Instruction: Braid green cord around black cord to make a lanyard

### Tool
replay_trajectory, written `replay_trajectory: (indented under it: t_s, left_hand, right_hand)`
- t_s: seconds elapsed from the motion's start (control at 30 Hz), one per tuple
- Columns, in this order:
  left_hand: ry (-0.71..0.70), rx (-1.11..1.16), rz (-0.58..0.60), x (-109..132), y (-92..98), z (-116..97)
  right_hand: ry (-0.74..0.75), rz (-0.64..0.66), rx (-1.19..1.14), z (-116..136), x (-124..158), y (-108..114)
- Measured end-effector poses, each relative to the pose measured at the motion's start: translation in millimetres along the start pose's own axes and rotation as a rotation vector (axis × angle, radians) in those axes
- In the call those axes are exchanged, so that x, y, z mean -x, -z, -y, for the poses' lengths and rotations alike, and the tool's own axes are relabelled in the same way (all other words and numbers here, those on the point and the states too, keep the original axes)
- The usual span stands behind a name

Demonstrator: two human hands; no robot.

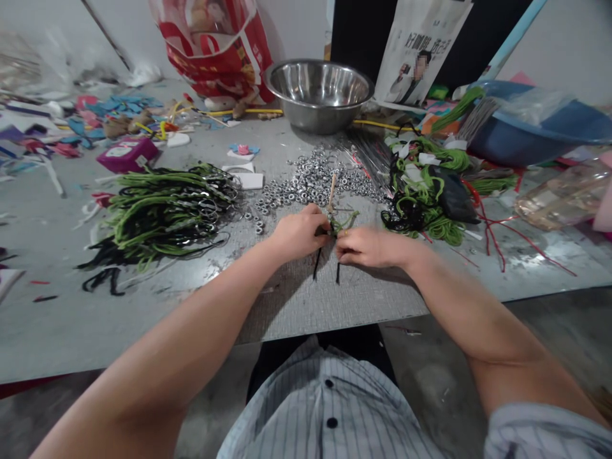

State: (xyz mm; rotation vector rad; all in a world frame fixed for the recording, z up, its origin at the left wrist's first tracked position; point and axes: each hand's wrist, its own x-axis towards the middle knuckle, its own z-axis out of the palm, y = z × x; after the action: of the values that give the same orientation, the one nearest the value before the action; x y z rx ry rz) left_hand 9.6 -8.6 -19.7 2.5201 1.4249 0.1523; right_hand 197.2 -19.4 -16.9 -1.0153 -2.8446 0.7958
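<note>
My left hand (pixel 300 233) and my right hand (pixel 369 247) meet at the middle of the grey table (pixel 296 306), both with fingers pinched on a green and black cord (pixel 340 224). Two black cord ends hang down between the hands toward the table. A thin wooden stick (pixel 331 190) stands up just behind my fingers. Right behind the hands lies a spread of several small metal nuts (pixel 310 178).
A heap of finished green and black cords (pixel 167 213) lies to the left, loose green cords (pixel 425 204) to the right. A steel bowl (pixel 319 92), a red bag (pixel 215 44) and a blue basin (pixel 540 131) stand at the back. A purple box (pixel 128 155) sits far left.
</note>
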Motion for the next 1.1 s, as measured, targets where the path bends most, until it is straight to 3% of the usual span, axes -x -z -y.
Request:
replay_trajectory:
  t_s: [0.07, 0.2, 0.27, 0.43, 0.77, 1.1]
  left_hand:
    - [-0.012, 0.000, -0.005, 0, -1.4, 2]
    - [-0.025, 0.016, -0.004, -2, -3.0, 4]
    - [-0.008, 0.029, -0.001, -3, -3.2, 5]
    - [-0.018, 0.062, 0.006, -5, -3.0, 6]
    - [-0.066, 0.129, -0.010, -7, -2.4, 11]
    - [-0.046, 0.095, -0.019, -6, -2.5, 9]
  right_hand:
    - [0.024, -0.124, -0.069, -3, -2, -2]
    - [-0.020, -0.595, -0.282, -11, -11, -9]
    - [-0.100, -0.682, -0.365, -15, -17, -13]
    - [-0.201, -0.639, -0.259, -16, -24, -18]
    - [-0.200, -0.468, 0.042, -12, -20, -17]
    - [-0.263, -0.358, 0.167, -4, -17, -18]
